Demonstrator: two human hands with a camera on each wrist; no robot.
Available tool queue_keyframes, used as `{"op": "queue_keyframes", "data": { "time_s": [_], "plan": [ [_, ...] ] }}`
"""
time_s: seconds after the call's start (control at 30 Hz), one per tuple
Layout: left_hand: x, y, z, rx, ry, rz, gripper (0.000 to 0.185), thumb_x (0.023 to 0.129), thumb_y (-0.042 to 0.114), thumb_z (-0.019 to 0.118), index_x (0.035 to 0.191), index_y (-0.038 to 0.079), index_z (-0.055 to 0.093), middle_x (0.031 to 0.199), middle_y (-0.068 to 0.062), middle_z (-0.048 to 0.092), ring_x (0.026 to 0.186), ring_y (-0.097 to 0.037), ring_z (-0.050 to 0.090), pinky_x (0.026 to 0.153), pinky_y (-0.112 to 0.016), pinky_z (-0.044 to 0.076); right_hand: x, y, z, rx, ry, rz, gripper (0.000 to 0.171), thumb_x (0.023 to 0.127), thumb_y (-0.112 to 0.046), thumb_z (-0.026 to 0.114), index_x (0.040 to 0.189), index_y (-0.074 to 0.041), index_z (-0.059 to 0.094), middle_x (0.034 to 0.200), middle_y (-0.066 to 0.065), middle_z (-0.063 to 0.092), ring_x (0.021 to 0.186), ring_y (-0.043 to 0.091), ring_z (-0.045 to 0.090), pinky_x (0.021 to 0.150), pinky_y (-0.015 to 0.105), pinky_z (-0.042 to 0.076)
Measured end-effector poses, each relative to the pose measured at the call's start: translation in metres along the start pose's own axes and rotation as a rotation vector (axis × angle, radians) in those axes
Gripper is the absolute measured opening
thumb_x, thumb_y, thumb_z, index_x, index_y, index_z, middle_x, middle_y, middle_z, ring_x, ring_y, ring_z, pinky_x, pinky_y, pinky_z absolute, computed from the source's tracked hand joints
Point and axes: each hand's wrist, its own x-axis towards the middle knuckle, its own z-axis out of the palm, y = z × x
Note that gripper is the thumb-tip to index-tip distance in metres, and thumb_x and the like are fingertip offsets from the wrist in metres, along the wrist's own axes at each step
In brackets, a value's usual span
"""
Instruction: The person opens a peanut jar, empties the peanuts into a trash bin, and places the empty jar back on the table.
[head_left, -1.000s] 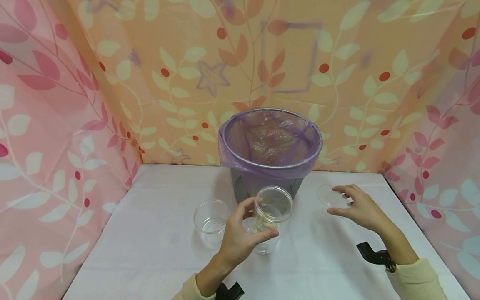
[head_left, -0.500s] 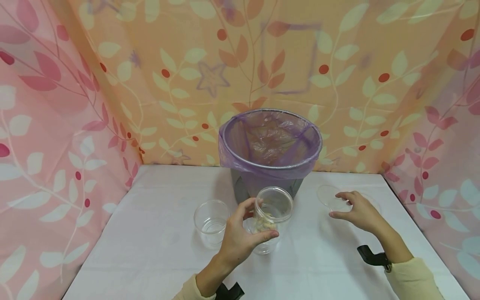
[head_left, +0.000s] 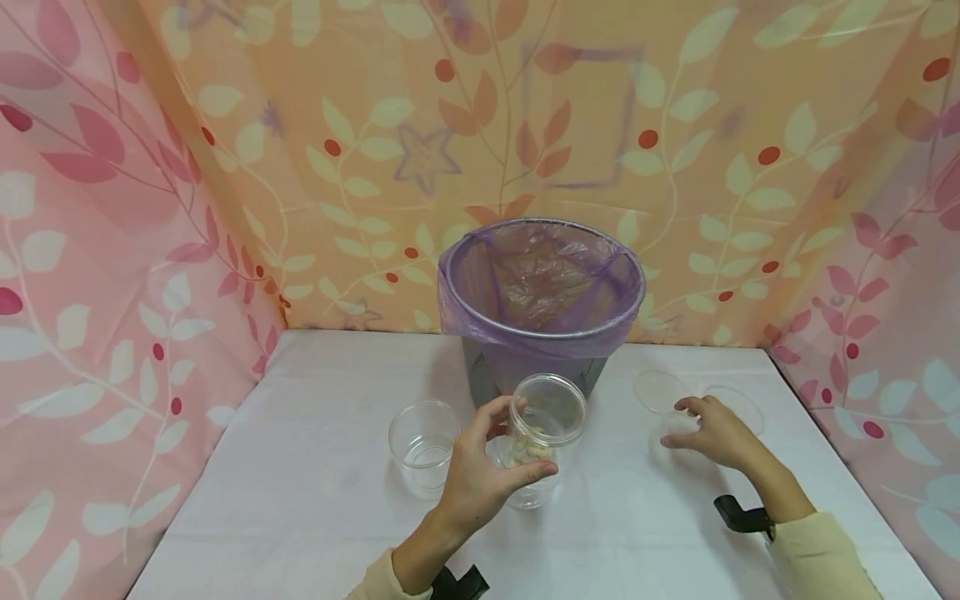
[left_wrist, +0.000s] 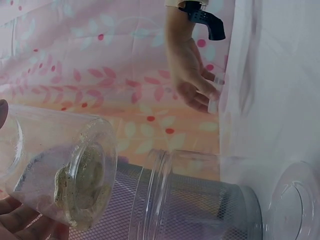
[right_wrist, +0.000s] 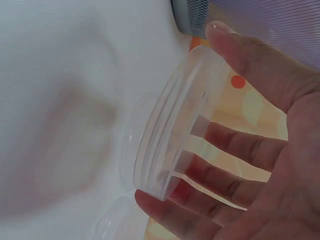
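Note:
My left hand (head_left: 491, 471) grips a clear round jar (head_left: 549, 408) with no lid on, holding it raised. Pale yellowish clumps (left_wrist: 85, 182) lie at the bottom of this jar; their kind is not clear. Under it a second clear jar (left_wrist: 172, 200) stands on the table, largely hidden by the hand and the raised jar in the head view. On the right, my right hand (head_left: 716, 433) holds a clear screw lid (right_wrist: 172, 125) edgewise, thumb at one edge and fingers at the other side. Another clear jar (head_left: 423, 446) stands uncovered to the left.
Two more clear lids lie on the white table (head_left: 315, 467): one lid (head_left: 660, 392) beyond my right hand, another lid (head_left: 742, 408) to its right. At the back stands a mesh bin (head_left: 483, 375) lined with a purple bag (head_left: 540, 275). Patterned cloth (head_left: 337, 208) encloses the table.
My right hand has drawn back toward me and slightly lower with the lid, uncovering more of the lid lying at the right. My left hand and its jar have stayed in place.

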Motion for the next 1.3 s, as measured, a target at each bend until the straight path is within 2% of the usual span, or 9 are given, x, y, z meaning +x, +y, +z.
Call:
{"op": "queue_keyframes", "data": {
  "time_s": [0.27, 0.57, 1.0, 1.3],
  "plan": [
    [0.000, 0.000, 0.000, -0.003, -0.003, -0.002, 0.075, 0.065, 0.023, 0.091, 0.129, 0.009, 0.055, 0.126, -0.003, 0.064, 0.111, -0.029, 0.062, 0.096, -0.035, 0.049, 0.000, 0.007, 0.011, -0.032, -0.048, 0.029, 0.069, 0.070, -0.040, 0.085, 0.115, 0.006, 0.059, 0.098, 0.025, 0.057, 0.084, 0.031, 0.058, 0.071, 0.048, 0.049],
    [-0.001, 0.000, 0.001, -0.002, -0.002, 0.007, 0.075, 0.065, 0.023, 0.091, 0.129, 0.010, 0.055, 0.126, -0.009, 0.064, 0.110, -0.028, 0.062, 0.096, -0.035, 0.050, -0.002, 0.008, 0.017, -0.086, -0.038, 0.028, 0.069, 0.067, -0.039, 0.086, 0.110, 0.009, 0.059, 0.097, 0.028, 0.056, 0.085, 0.036, 0.059, 0.076, 0.056, 0.049],
    [-0.002, 0.000, 0.002, 0.006, -0.005, 0.007, 0.074, 0.066, 0.023, 0.091, 0.129, 0.009, 0.054, 0.126, -0.010, 0.065, 0.111, -0.027, 0.063, 0.095, -0.033, 0.050, -0.003, 0.017, 0.033, -0.085, -0.070, 0.071, 0.071, 0.064, -0.040, 0.088, 0.110, 0.006, 0.060, 0.098, 0.027, 0.056, 0.085, 0.036, 0.058, 0.075, 0.054, 0.049],
    [-0.001, 0.000, 0.002, 0.024, 0.004, 0.010, 0.074, 0.065, 0.023, 0.091, 0.128, 0.009, 0.055, 0.125, -0.007, 0.065, 0.109, -0.024, 0.064, 0.095, -0.032, 0.050, -0.005, 0.017, 0.039, -0.098, -0.015, 0.054, 0.070, 0.059, -0.038, 0.091, 0.107, 0.003, 0.061, 0.094, 0.020, 0.057, 0.083, 0.032, 0.056, 0.072, 0.052, 0.049]
  ]
}}
